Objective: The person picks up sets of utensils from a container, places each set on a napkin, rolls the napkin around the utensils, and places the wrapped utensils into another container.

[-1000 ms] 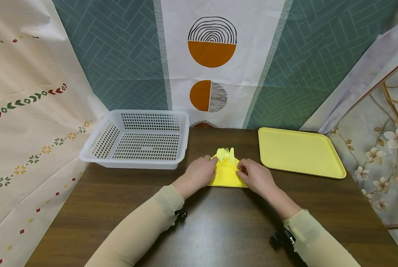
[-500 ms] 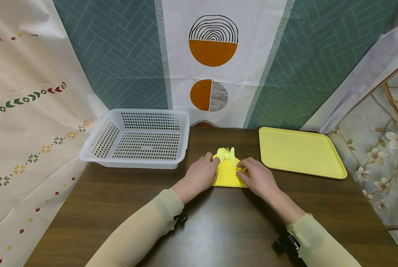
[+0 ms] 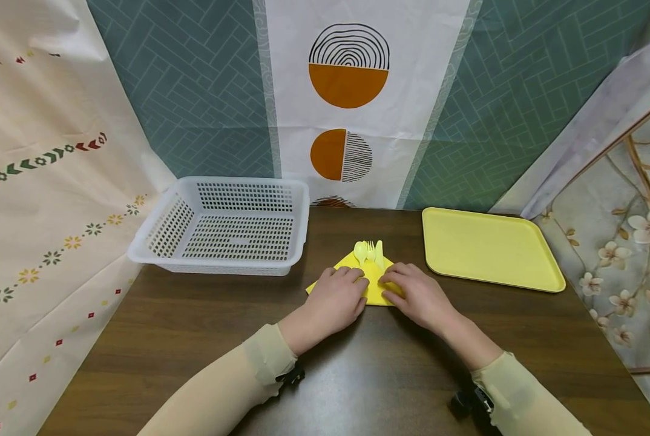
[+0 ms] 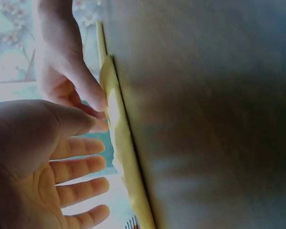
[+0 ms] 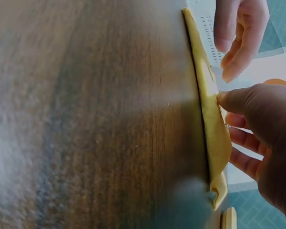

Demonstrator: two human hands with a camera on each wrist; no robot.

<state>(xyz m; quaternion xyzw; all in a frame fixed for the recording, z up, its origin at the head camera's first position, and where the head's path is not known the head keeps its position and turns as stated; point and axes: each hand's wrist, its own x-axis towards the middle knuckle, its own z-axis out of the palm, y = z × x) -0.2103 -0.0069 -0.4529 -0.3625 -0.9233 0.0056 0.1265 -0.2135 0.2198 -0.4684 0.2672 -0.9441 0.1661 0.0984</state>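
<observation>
A yellow napkin lies folded on the table, with a pale yellow plastic spoon, fork and knife sticking out of its far side. Over the napkin's left part is my left hand, its fingers spread and fairly straight in the left wrist view, gripping nothing. On the right part, my right hand touches the napkin with its thumb and fingertips, loosely bent and apart. The napkin's left corner points out beyond the left hand. The cutlery's lower ends are hidden within the napkin.
At the back left of the brown wooden table stands a white perforated basket. A flat yellow tray lies at the back right. Patterned cloths hang behind and on both sides.
My left hand has moved right and a little toward me over the napkin, and the napkin's left corner now shows. My right hand has shifted slightly left. The cutlery stays in place.
</observation>
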